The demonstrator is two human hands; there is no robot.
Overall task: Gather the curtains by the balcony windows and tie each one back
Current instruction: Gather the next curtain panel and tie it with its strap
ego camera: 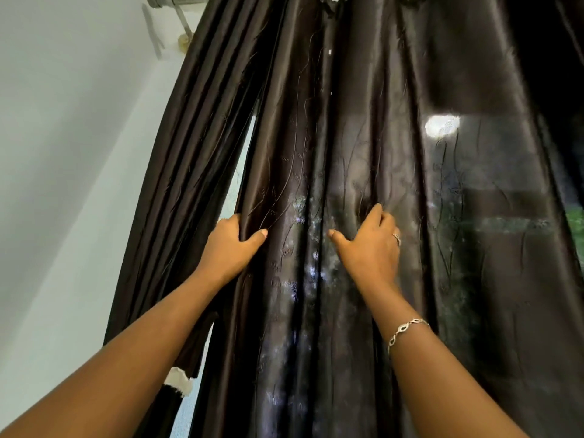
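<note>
My left hand (230,245) has its fingers wrapped round the edge of the dark brown curtain (316,137), centre frame; right hand (369,245) curls into a pleat. Risk: slick fabric slips loose, or a hard tug strains the curtain rod (161,0), upper left.

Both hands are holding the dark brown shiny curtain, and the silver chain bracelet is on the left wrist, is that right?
Not quite. The left hand and right hand both hold the dark brown shiny curtain, but the silver chain bracelet is on the right wrist, as the head view shows.
</note>
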